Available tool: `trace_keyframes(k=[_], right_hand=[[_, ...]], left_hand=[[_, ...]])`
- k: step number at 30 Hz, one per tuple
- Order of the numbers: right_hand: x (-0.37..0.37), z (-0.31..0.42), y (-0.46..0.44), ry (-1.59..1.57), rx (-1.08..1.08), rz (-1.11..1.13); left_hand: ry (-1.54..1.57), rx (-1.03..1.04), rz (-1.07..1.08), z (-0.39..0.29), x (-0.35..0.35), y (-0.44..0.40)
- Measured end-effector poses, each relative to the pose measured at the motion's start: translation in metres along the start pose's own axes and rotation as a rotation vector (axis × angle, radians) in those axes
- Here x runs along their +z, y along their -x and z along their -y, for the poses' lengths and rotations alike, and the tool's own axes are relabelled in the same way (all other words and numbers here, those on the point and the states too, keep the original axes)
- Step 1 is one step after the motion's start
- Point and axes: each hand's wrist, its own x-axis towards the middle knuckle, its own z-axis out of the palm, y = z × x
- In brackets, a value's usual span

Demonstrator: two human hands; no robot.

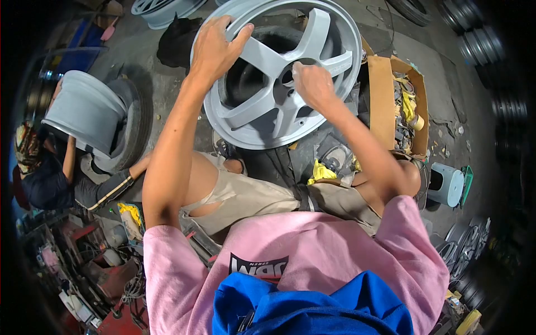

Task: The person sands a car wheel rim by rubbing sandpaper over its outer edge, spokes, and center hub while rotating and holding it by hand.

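Observation:
A large grey five-spoke wheel rim is tilted up in front of my knees, with a dark tire showing behind its openings. My left hand grips the rim's upper left edge, thumb apart from the other fingers. Near the hub and its bolt holes, my right hand has its fingers curled together against the wheel face. Whatever those fingers may hold is hidden.
At the left a co-worker sits with another grey rim at a tire. A cardboard box of scraps stands right of my wheel. A black animal lies behind; a pale blue container is at the right.

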Motion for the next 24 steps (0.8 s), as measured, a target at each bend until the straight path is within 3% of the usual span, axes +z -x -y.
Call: trace_keyframes(k=[1,3,4,5,7,9,11,12,13,15,16,17,19,20,23,24], right_hand=[[0.005,0.004,-0.003,0.002,0.004,0.0],[0.019,0.003,-0.01,-0.542,0.404,-0.053],[0.027,0.005,-0.013,-1.159,0.653,-0.03],[0.032,0.002,-0.009,-1.163,0.658,-0.036],[0.028,0.007,-0.002,-2.204,0.965,-0.153],[0.029,0.018,-0.001,-2.266,0.979,-0.202],[0.026,0.021,-0.003,-2.162,1.017,-0.307],[0.012,0.022,-0.004,-1.903,0.975,-0.206],[0.011,0.02,-0.001,-1.898,0.974,-0.205],[0.015,0.009,0.01,-0.63,0.289,-0.101],[0.018,0.002,0.013,-0.379,0.07,-0.315],[0.015,-0.015,0.014,-0.379,0.069,-0.316],[-0.022,-0.034,0.003,0.048,-0.201,0.092],[-0.032,-0.037,-0.005,0.16,-0.305,0.077],[-0.02,-0.029,-0.011,0.294,-0.338,0.07],[-0.01,-0.022,-0.01,0.258,-0.249,0.096]], left_hand=[[-0.004,-0.028,0.03,-0.001,-0.002,-0.001],[-0.002,-0.041,0.062,-0.003,-0.001,-0.006],[0.003,-0.045,0.067,-0.002,-0.001,-0.006],[0.006,-0.052,0.069,-0.001,0.0,-0.006],[0.007,-0.038,0.059,0.001,0.004,-0.006],[-0.005,-0.04,0.042,0.004,0.002,-0.004],[-0.005,-0.021,0.039,0.003,0.001,-0.004],[-0.003,-0.023,0.036,0.003,0.002,-0.005],[-0.003,-0.02,0.04,0.003,0.001,-0.006],[-0.001,-0.02,0.039,0.004,0.002,-0.007],[-0.002,-0.022,0.042,0.004,0.003,-0.005],[-0.008,-0.023,0.042,0.005,0.003,-0.005],[-0.018,-0.008,0.014,0.007,0.005,-0.004],[-0.022,0.004,-0.01,0.006,0.007,-0.004],[-0.015,-0.066,0.072,0.002,0.001,-0.007],[-0.015,-0.063,0.072,0.006,0.005,-0.007]])
